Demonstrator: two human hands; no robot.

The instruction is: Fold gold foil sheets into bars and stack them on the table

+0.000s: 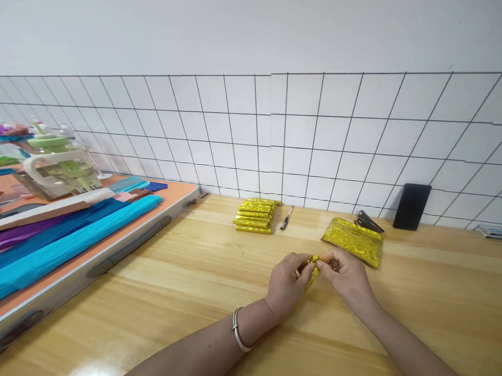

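Observation:
Between my two hands is a small piece of shiny gold foil paper (313, 278), held just above the wooden table. My left hand (289, 281), with a bangle on its wrist, pinches it from the left side. From the right, the thumb and fingertips of my right hand (348, 277) pinch its upper end. Part of the foil is hidden behind my fingers. Just beyond my right hand lies a flat stack of gold foil sheets (353, 241). Farther off to the left is a pile of rolled gold foil tubes (254, 216).
A pen (287, 218) lies beside the tubes. A black stapler-like tool (369, 221) sits behind the foil stack, and a black phone-like slab (412, 207) leans on the wall. At left, an orange-topped table (181, 193) holds coloured paper rolls (99, 240) and a green-lidded jug (61, 167).

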